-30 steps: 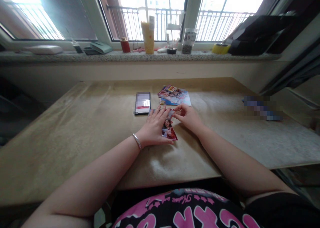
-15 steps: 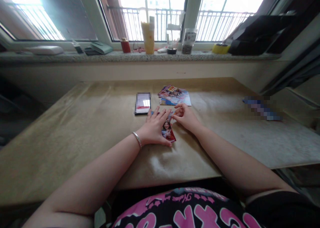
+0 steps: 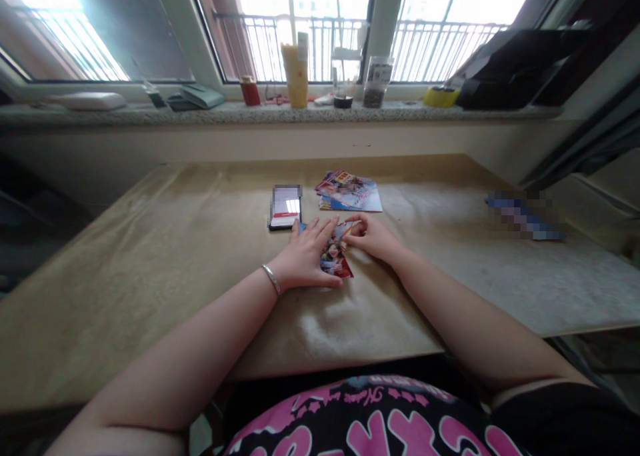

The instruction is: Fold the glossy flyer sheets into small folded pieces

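A glossy picture card (image 3: pixel 336 256), blue at the top and red at its lower edge, lies on the table in front of me. My left hand (image 3: pixel 307 256) rests flat across its left part, fingers spread, with a silver bangle at the wrist. At the card's right edge, the thumb and index finger of my right hand (image 3: pixel 370 237) are pinched together on the border; the exact grip is partly hidden. Just beyond my left fingertips is a phone (image 3: pixel 286 208) with its screen lit. Behind my right hand sits a fanned pile of printed cards (image 3: pixel 357 195).
A pale cloth covers the table (image 3: pixel 175 243). A blurred blue and pink packet (image 3: pixel 525 219) lies far right. Along the window sill (image 3: pixel 210 115) stand a yellow cup (image 3: pixel 296 76), a red jar (image 3: pixel 251 91), clear containers (image 3: pixel 377 83) and a black bag (image 3: pixel 510 69).
My left hand has slid slightly left and its fingers have drawn back, baring more of the card. My right hand has lowered a little and stays at the card's right edge.
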The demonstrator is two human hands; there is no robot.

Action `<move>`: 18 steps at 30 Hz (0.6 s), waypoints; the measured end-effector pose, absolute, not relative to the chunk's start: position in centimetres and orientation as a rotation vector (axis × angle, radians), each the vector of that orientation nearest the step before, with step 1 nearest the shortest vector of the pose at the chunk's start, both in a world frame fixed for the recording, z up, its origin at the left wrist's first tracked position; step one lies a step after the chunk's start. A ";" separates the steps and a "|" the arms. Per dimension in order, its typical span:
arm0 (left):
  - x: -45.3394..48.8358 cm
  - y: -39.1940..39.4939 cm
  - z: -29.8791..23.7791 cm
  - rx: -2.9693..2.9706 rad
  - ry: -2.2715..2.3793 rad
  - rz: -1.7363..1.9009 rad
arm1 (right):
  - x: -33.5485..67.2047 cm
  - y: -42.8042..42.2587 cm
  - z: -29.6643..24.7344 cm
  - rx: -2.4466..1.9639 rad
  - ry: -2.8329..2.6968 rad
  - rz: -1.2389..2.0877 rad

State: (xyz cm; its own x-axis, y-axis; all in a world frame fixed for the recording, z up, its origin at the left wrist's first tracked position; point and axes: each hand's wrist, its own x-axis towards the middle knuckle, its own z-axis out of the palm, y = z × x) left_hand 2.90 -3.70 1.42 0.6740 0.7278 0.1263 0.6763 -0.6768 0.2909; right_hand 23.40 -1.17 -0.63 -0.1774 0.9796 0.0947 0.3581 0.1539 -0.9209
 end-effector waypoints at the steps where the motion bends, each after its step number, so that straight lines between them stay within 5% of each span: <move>1: 2.9 -3.7 1.4 2.669 1.135 0.347 | 23.5 -1.2 -0.6 -1.306 -1.677 1.050; 18: 2.8 -3.9 1.9 2.699 1.198 0.508 | 23.1 -1.7 0.0 -1.217 -1.636 0.859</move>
State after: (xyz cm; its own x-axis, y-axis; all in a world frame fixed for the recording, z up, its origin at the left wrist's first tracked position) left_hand 2.79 -3.92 1.91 0.6247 0.7412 0.2456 0.6922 -0.6712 0.2652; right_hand 23.14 -1.71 0.05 -0.1151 0.9611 0.2511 0.3394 0.2756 -0.8994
